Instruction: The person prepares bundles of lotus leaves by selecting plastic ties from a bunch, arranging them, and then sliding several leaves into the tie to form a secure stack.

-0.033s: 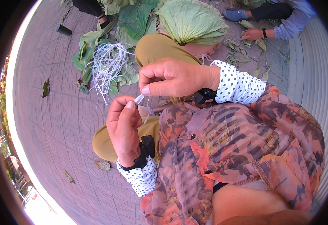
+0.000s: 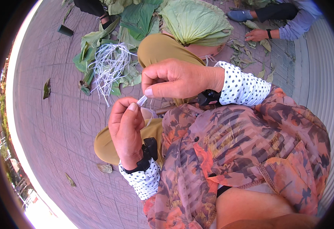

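Note:
A short white plastic strip (image 2: pixel 142 100) is stretched between my two hands, with a loose end hanging below. Thumb and finger of my left hand (image 2: pixel 125 128) pinch its lower end. From the upper right, my right hand (image 2: pixel 176 79) grips the other end between thumb and curled fingers. Both hands are held over my lap, in front of my knees. Beyond them a tangled heap of white strips (image 2: pixel 111 65) lies on spread green leaves (image 2: pixel 86 57). A stack of big, folded pale-green leaves (image 2: pixel 195 21) rests on a pinkish round base (image 2: pixel 207 50) past my knee.
At the upper right a co-worker's hand (image 2: pixel 255 35) reaches to the ground near scattered dry leaf scraps (image 2: pixel 243 53). Another person's foot (image 2: pixel 106 22) shows at the top left, near a dark cylinder (image 2: pixel 65 30). Patterned paving (image 2: pixel 52 141) and a ribbed shutter (image 2: pixel 329 76) flank me.

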Tool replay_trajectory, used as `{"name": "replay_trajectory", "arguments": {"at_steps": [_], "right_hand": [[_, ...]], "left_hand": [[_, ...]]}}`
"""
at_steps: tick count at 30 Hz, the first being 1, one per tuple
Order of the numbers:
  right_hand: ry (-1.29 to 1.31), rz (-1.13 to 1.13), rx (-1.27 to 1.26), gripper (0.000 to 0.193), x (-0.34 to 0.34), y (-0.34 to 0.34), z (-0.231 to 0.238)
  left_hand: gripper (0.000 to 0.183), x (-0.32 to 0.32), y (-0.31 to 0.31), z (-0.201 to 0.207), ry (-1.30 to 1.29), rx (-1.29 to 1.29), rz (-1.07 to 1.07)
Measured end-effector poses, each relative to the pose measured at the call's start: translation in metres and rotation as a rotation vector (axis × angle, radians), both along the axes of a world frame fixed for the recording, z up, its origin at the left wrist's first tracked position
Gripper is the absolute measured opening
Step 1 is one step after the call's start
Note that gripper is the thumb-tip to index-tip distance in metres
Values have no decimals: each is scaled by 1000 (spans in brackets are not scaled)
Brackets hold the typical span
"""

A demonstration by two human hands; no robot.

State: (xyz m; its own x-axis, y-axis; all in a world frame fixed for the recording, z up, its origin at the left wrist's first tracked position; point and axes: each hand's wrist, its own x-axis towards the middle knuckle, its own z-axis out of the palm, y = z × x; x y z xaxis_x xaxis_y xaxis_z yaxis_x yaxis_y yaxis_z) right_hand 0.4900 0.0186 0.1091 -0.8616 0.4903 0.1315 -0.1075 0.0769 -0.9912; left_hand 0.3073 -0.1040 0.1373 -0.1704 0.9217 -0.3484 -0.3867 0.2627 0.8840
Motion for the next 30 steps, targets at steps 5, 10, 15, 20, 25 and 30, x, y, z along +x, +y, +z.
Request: {"name": "replay_trajectory", "arguments": {"at_steps": [5, 10, 15, 20, 25, 30], "right_hand": [[-39, 0, 80, 15, 1, 3, 17], [140, 81, 309, 11, 9, 11, 72], [298, 12, 558, 6, 17, 19, 107], [736, 169, 529, 8, 16, -2, 130], [809, 295, 470, 8, 30, -16, 133], [825, 305, 438, 9, 31, -23, 128]], "left_hand": [[8, 0, -3, 6, 182, 49, -20], [3, 5, -6, 65, 590, 340, -30], [13, 6, -4, 96, 890, 724, 58], [11, 21, -30, 140, 766, 897, -83], [11, 36, -32, 133, 634, 961, -38], [12, 43, -32, 128, 592, 967, -2]]}}
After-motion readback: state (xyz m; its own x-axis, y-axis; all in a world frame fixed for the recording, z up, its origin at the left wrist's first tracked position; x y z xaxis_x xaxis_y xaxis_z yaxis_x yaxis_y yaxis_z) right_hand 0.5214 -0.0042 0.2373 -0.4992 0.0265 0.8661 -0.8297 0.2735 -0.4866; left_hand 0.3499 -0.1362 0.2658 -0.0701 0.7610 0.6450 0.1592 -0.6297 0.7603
